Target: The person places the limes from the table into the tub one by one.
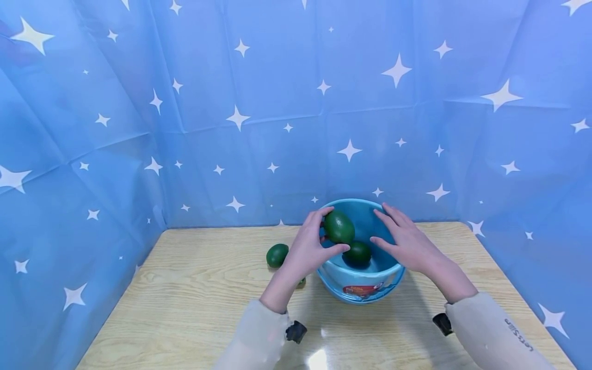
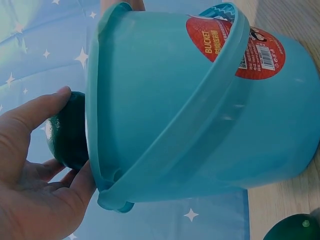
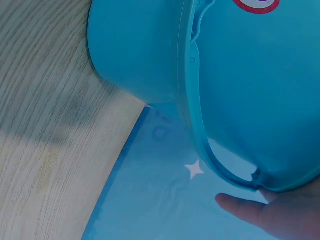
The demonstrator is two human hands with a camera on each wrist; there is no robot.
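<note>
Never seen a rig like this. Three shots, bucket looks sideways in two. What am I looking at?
No robot here: a person works with two bare hands, wearing three cameras. The wide picture comes from the head, looking forward and down. The other two come from the wrists, so the bucket appears turned in them.

The bucket is on a wood-grain table. The left hand holds a dark green fruit at its mouth. The right hand is at the opposite rim; whether it touches is hard to tell. A second fruit lies inside; a third lies on the table, with another green thing mostly hidden by the left wrist.
</note>
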